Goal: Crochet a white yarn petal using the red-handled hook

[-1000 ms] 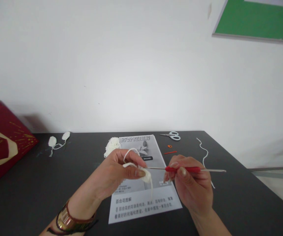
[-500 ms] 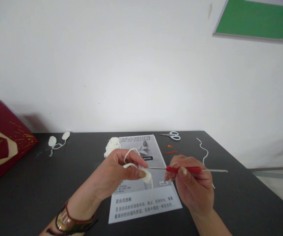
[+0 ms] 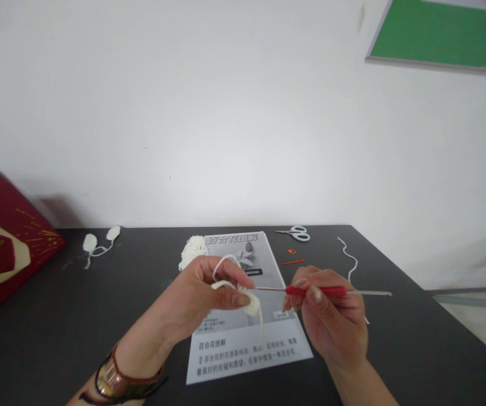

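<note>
Between the thumb and fingers of my left hand point(image 3: 213, 287) a small white crochet piece point(image 3: 252, 305) is pinched. White yarn point(image 3: 225, 258) loops over that hand's index finger, and a short tail hangs below the piece. My right hand point(image 3: 331, 316) grips a crochet hook point(image 3: 317, 291) by its red handle. The hook's metal shaft points left and its tip reaches the crochet piece, where my left fingers hide it. Its other metal end sticks out to the right. Both hands are above a printed sheet point(image 3: 247, 369).
A ball of white yarn point(image 3: 193, 251) lies behind my left hand. Scissors point(image 3: 297, 233), an orange stitch marker point(image 3: 291, 251) and a red plastic needle point(image 3: 292, 262) lie beyond my right hand. Loose yarn point(image 3: 353, 259) is rightward. Two white crocheted pieces point(image 3: 89, 243) and a red bag point(image 3: 10, 248) are left.
</note>
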The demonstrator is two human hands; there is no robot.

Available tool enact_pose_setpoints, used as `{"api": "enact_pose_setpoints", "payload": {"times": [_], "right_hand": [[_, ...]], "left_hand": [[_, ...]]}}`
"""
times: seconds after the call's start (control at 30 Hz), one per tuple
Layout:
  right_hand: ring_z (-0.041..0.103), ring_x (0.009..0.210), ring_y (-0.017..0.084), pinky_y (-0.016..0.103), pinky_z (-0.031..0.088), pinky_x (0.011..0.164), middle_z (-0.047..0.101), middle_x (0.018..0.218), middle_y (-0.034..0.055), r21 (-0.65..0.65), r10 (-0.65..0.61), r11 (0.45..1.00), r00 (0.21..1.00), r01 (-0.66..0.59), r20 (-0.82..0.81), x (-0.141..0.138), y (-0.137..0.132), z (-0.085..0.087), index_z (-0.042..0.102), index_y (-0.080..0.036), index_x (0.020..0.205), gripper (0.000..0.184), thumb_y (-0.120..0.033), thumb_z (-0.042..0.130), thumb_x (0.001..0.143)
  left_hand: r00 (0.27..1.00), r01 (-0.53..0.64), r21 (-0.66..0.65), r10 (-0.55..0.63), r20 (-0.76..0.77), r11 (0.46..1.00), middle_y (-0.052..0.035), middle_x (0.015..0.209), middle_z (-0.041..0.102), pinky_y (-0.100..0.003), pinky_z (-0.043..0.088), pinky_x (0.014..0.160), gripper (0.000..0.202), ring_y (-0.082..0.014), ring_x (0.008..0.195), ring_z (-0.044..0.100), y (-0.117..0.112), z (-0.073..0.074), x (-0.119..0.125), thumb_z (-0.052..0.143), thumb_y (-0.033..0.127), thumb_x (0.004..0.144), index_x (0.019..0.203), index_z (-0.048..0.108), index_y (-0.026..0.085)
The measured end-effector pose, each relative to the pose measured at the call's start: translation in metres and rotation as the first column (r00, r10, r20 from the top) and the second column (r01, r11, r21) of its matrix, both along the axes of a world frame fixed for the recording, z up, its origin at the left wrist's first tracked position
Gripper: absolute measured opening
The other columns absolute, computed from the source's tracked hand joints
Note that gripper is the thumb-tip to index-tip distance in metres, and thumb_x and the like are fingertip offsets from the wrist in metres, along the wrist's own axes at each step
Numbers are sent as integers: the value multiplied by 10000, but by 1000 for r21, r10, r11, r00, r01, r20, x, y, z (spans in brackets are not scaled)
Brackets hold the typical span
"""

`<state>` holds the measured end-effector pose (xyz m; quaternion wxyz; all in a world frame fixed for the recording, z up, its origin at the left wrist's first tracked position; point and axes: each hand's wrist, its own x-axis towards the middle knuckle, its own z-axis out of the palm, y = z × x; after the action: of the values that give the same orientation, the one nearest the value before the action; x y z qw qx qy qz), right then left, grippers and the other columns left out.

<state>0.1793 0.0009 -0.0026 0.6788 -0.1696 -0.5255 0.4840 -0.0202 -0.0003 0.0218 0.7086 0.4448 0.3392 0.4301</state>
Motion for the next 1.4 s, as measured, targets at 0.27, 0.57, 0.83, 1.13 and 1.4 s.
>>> {"api": "enact_pose_setpoints", "payload": {"times": [0.27,0.57,0.83,1.13,1.4], "right_hand": [[595,546,150,282,473,477,660,657,29,-1,15,1000,1000,-15,7,1,0,0,708,-208,822,57,-206,656,797],[604,554,143,276,486,491,661,675,33,-4,40,999,999,-40,26,2,0,-3,705,-201,829,66,-204,642,811],[611,573,120,253,500,517,665,706,23,-34,81,996,996,-80,41,2,0,-4,705,-203,847,80,-189,630,824],[615,517,107,227,493,471,687,712,13,-125,48,991,999,-49,-14,-1,-1,-2,714,-204,816,64,-192,652,805],[624,526,109,225,500,479,699,727,11,-121,60,991,997,-65,-41,1,1,-3,707,-206,826,70,-179,647,804]], "left_hand": [[1000,10,-21,-10,-6,1000,7,634,689,-225,435,538,134,-107,550,601,0,1,1,797,138,599,692,727,204],[999,5,-24,-6,-51,1000,9,627,676,-208,413,523,138,-99,546,592,1,1,1,805,153,584,686,723,195],[995,-8,-6,7,-104,1000,20,635,616,-216,390,533,165,-84,541,542,0,-2,2,804,179,587,737,739,202],[995,-49,59,54,-88,997,63,697,478,-200,357,554,474,-44,562,451,0,-3,2,787,164,604,1050,696,295],[995,-29,62,35,-98,998,64,655,464,-208,334,542,432,-46,538,427,-1,-1,2,781,180,614,1029,709,276]]}}
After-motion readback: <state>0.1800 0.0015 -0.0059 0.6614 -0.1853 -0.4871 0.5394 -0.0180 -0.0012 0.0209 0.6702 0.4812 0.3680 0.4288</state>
